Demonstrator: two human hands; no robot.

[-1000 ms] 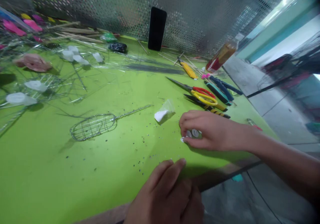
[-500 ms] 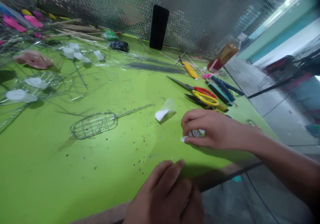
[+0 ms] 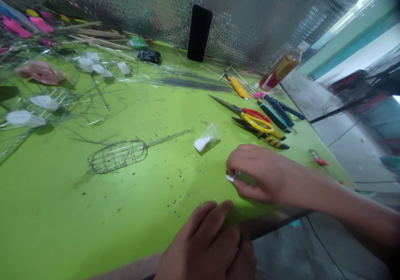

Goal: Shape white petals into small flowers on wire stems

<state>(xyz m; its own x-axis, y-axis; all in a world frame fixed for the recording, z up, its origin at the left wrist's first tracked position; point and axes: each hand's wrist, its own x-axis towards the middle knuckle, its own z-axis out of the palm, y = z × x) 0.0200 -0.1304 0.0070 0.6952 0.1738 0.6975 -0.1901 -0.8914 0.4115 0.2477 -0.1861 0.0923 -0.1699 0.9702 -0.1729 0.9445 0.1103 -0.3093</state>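
Note:
My right hand (image 3: 265, 173) is low over the green table, its thumb and fingertips closed around a small white piece (image 3: 230, 178) that looks like soft clay. Part of that piece is hidden by the fingers. At the table's front edge, my left hand (image 3: 206, 242) is curled, fingers together; whatever may be inside it is hidden. A white lump in clear plastic (image 3: 203, 142) lies just beyond my right fingertips. Farther left, a twisted-wire racket shape (image 3: 117, 157) with a wire grid and a long stem lies flat.
Red-and-yellow-handled scissors (image 3: 256, 119), pliers (image 3: 278, 113) and a yellow cutter (image 3: 237, 87) lie beyond my right hand. A black phone (image 3: 199, 33) leans against the perforated metal panel. A bottle (image 3: 279, 69) stands back right. Wires, sticks and white pieces (image 3: 93, 65) clutter the left. Dark specks dot the table.
My right hand has shifted slightly toward me, and its fingers have closed in around the white piece. More of the black-and-yellow handle behind it shows. My left hand has barely moved.

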